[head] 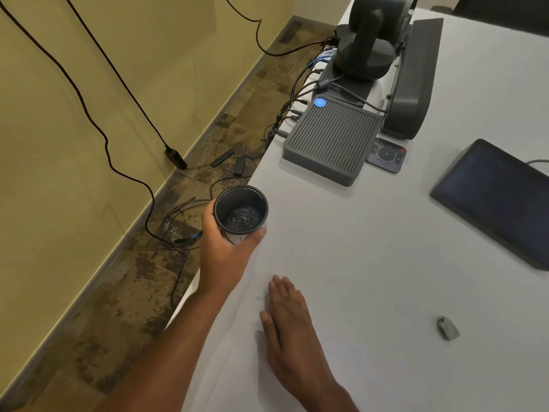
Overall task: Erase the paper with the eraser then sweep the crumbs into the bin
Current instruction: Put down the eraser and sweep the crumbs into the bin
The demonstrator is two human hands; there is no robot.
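Note:
A small black mesh bin (241, 209) is held at the left edge of the white table (371, 233), with pale crumbs lying on its bottom. My left hand (222, 251) grips it from below, thumb against its near side. Flat on the table nearer to me lies my right hand (289, 319), fingers straight and together, pointing toward the bin. A grey eraser (448, 328) rests on the table to the right, apart from both hands. The white paper is hard to tell from the white tabletop.
A dark ribbed box (329, 144) with cables, a remote (386, 156), a camera unit (368, 46) and a speaker bar (413, 81) stand at the back. A dark tablet (496, 200) lies at the right. Left of the table are carpet and loose cables (178, 215).

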